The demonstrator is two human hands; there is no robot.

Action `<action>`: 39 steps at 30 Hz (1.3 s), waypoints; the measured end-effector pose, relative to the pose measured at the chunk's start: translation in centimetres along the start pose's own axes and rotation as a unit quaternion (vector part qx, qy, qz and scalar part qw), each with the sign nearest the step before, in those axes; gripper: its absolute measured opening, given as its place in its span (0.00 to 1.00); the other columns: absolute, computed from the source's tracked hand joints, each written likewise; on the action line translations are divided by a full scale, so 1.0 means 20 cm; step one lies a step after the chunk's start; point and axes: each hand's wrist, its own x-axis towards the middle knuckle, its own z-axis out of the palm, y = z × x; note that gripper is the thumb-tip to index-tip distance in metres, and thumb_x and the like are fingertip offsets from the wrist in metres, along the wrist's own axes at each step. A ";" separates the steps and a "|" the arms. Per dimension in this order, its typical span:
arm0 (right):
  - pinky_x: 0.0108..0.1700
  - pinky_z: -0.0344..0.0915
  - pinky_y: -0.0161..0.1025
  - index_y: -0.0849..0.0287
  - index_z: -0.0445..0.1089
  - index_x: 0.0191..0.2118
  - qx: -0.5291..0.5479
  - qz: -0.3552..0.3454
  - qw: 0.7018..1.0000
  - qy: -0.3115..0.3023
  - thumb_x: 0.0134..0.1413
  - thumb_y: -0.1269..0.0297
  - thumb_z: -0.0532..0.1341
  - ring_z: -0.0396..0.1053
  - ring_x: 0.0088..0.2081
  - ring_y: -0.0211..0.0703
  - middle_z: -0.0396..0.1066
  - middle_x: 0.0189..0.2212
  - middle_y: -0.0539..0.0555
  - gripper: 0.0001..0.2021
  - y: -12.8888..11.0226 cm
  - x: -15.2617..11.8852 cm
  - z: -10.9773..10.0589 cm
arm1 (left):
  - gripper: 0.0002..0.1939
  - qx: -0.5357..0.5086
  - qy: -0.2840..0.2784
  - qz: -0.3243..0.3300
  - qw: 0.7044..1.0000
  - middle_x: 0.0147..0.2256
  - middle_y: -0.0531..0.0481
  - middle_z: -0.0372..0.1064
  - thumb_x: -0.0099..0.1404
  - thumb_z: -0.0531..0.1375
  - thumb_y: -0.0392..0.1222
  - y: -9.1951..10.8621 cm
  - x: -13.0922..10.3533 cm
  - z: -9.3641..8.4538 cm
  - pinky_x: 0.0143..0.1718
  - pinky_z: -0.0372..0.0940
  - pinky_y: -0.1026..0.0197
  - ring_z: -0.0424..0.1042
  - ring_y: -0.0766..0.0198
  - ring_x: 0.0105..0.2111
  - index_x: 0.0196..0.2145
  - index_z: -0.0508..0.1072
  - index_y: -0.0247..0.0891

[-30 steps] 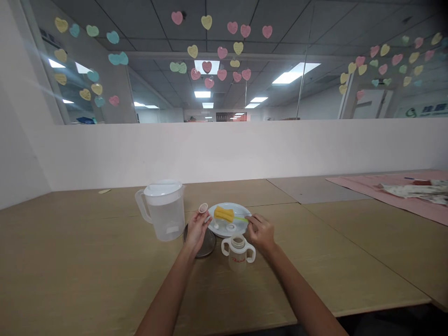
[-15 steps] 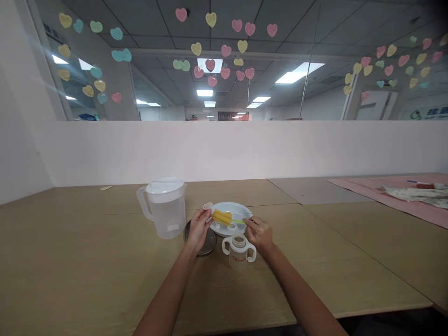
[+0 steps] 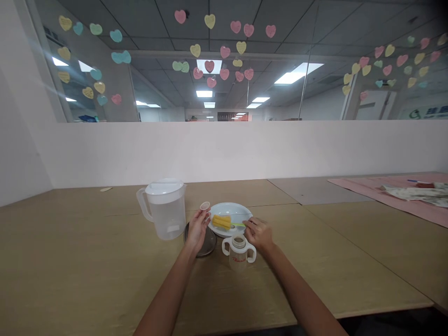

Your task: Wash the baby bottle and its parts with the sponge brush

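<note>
My left hand (image 3: pixel 198 230) pinches a small, pale, round piece (image 3: pixel 205 206) with a raised rim; its exact kind does not show. My right hand (image 3: pixel 258 233) is closed on the thin green handle of a bottle brush (image 3: pixel 221 222), whose yellow sponge head is over the white plate (image 3: pixel 241 211). Part of a small whitish piece shows on the plate beside the sponge. Just in front stands a clear two-handled baby bottle (image 3: pixel 238 254), uncapped and upright, with red lettering. Beneath my left hand, a dark round dish or lid (image 3: pixel 209 245) is partly covered.
A clear lidded pitcher (image 3: pixel 165 210) holding water stands at the left on the wooden table (image 3: pixel 105 261). Far right lies a pink cloth (image 3: pixel 364 186) with a white crumpled cloth on it. A low white wall and glass panels bound the table's back.
My left hand has drawn slightly left with the round piece, away from the sponge. The sponge head has dropped a little lower over the plate.
</note>
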 end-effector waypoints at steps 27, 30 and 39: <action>0.40 0.57 0.39 0.60 0.71 0.41 -0.047 0.139 0.988 0.045 0.52 0.74 0.50 0.66 0.36 0.44 0.73 0.35 0.56 0.15 0.04 0.03 0.00 | 0.05 0.539 0.126 0.169 0.816 0.22 0.50 0.69 0.48 0.62 0.32 0.05 0.07 -0.21 0.34 0.56 0.62 0.66 0.62 0.26 0.18 0.71 0.38; 0.38 0.53 0.38 0.60 0.73 0.36 -0.068 0.140 0.987 0.047 0.51 0.76 0.51 0.66 0.33 0.41 0.73 0.30 0.54 0.14 0.02 0.04 -0.01 | 0.07 0.578 0.125 0.163 0.790 0.23 0.49 0.69 0.50 0.60 0.31 0.05 0.06 -0.23 0.34 0.55 0.63 0.67 0.60 0.29 0.18 0.70 0.39; 0.40 0.47 0.42 0.58 0.74 0.30 -0.142 0.139 0.978 0.066 0.50 0.73 0.55 0.63 0.29 0.40 0.73 0.27 0.53 0.10 0.04 0.04 -0.01 | 0.09 0.635 0.128 0.153 0.746 0.22 0.48 0.64 0.52 0.58 0.31 0.05 0.06 -0.28 0.36 0.54 0.61 0.67 0.56 0.33 0.17 0.67 0.39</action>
